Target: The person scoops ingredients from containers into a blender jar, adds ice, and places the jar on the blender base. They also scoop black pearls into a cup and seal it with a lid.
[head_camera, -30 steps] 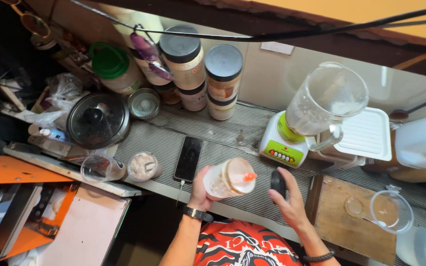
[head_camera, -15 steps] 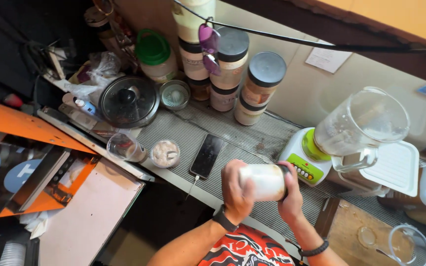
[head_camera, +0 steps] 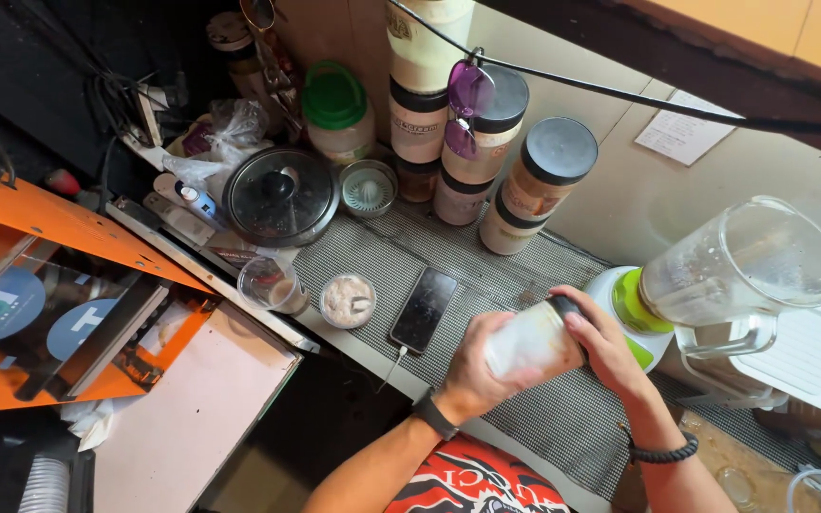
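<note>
- Right now the left hand [head_camera: 472, 366] grips a pale jar [head_camera: 527, 340] (tipped sideways).
- The right hand [head_camera: 605, 347] clasps its black lid [head_camera: 567, 309], beside the blender [head_camera: 705, 285].

Single head-worn view, looking steeply down from above onto counter [head_camera: 372, 249] and forearms, fairly near; wall [head_camera: 620, 195] along upper frame. No second view.

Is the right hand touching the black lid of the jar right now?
Touching. The head view shows the right hand wrapped over the black lid at the end of the white jar, whose body the left hand holds.
</note>
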